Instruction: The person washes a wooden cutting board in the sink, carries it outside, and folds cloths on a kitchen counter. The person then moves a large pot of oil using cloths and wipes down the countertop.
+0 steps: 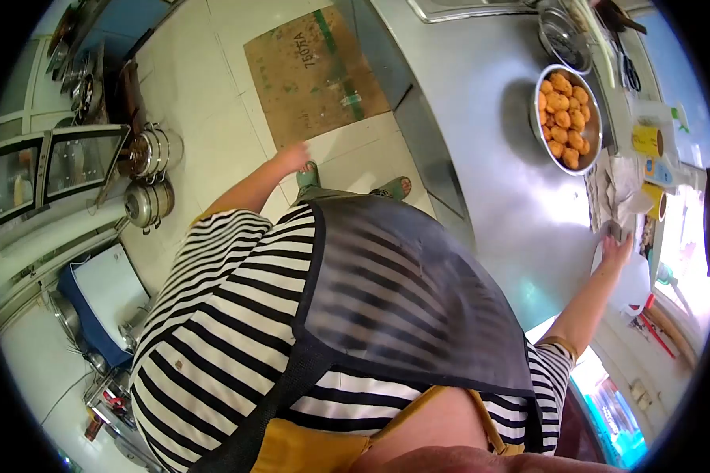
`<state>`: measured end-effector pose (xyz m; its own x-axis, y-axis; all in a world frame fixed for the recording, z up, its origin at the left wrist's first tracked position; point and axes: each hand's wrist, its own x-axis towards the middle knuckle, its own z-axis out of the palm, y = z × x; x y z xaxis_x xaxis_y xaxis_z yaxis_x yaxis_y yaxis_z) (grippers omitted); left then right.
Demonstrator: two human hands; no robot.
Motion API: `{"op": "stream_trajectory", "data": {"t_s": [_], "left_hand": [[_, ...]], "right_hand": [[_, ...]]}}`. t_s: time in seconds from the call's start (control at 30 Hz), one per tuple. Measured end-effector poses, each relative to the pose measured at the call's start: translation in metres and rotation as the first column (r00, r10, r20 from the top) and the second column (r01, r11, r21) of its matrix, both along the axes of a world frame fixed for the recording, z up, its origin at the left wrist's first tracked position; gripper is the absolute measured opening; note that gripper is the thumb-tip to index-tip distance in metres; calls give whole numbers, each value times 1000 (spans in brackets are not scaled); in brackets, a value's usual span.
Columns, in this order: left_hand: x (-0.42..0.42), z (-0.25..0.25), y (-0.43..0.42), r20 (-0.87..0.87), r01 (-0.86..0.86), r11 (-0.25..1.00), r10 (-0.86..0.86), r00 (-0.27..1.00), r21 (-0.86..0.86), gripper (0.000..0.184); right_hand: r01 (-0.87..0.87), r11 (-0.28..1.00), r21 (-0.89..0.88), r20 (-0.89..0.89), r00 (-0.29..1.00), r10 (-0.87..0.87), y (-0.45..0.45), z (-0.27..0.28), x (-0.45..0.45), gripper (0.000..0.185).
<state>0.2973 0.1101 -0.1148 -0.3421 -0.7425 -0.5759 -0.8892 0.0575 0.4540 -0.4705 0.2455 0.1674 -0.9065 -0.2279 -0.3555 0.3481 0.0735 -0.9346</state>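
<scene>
My left hand point(293, 158) hangs out over the tiled floor, near my left foot in the picture. It is small and smeared, so how its fingers are held cannot be told. On the other side, my right hand point(617, 251) reaches to the far edge of the steel counter point(493, 158). Its fingers are curled at a small greyish thing I cannot make out, beside crumpled brown paper point(607, 189) and a white plastic jug point(633, 280). Farther along the counter stands a metal bowl point(538, 118) filled with several round, orange-brown fried balls point(560, 102).
Behind the bowl is an empty-looking glass or metal bowl point(564, 39), with scissors point(629, 72) close by. Bottles point(659, 171) line the window side. Flattened cardboard point(312, 75) lies on the floor. Stacked steel pots point(151, 154) stand at the left.
</scene>
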Motion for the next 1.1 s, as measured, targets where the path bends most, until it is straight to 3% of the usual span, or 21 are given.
{"op": "stream_trajectory", "data": {"t_s": [0.03,0.07,0.1,0.13,0.2,0.23,0.27,0.33,0.4,0.53,0.67,0.83,0.93,1.07,1.1], "left_hand": [[45,-21,21,178,109,994,-108,978,4,32],[75,-15,41,282,-2,989,-41,959,150,32],[101,-16,62,331,6,979,-75,941,206,31],[127,-21,78,376,13,966,-112,920,257,31],[184,-59,112,293,195,940,-277,915,279,32],[200,-58,122,214,397,892,-440,872,214,32],[218,-64,132,132,317,931,-342,930,184,33],[211,-21,132,108,-86,982,68,992,169,36],[219,-5,117,99,-211,932,190,977,296,41],[257,2,106,9,-346,913,353,936,217,41],[284,11,113,-57,-500,836,524,850,225,40],[296,14,189,5,-762,570,800,600,308,40],[272,35,214,18,-859,422,895,446,289,39],[267,15,209,18,-718,670,728,685,189,38],[262,15,203,27,-713,671,724,689,202,38]], "right_hand": [[79,993,90,-101,992,-70,-1,0,17,33],[170,969,181,-201,971,-132,-2,-1,35,30],[37,994,102,-463,886,14,3,-9,63,26],[-116,991,59,-694,709,125,6,-17,99,23],[-159,965,207,-671,695,259,3,-33,210,23],[-261,938,229,-616,707,347,8,-51,252,29],[-201,951,236,-486,823,294,8,-68,307,36],[-254,957,141,-153,949,275,19,-107,376,39],[-309,934,179,43,951,307,30,-145,421,40],[-407,886,220,310,891,332,11,-161,463,39],[-430,882,193,439,842,314,-34,-175,464,27],[-657,747,103,637,620,457,-115,-217,481,13],[-790,591,166,698,517,495,-141,-261,502,13],[-839,462,288,692,516,504,-168,-304,546,13],[-841,450,302,694,517,501,-171,-316,557,13]]}}
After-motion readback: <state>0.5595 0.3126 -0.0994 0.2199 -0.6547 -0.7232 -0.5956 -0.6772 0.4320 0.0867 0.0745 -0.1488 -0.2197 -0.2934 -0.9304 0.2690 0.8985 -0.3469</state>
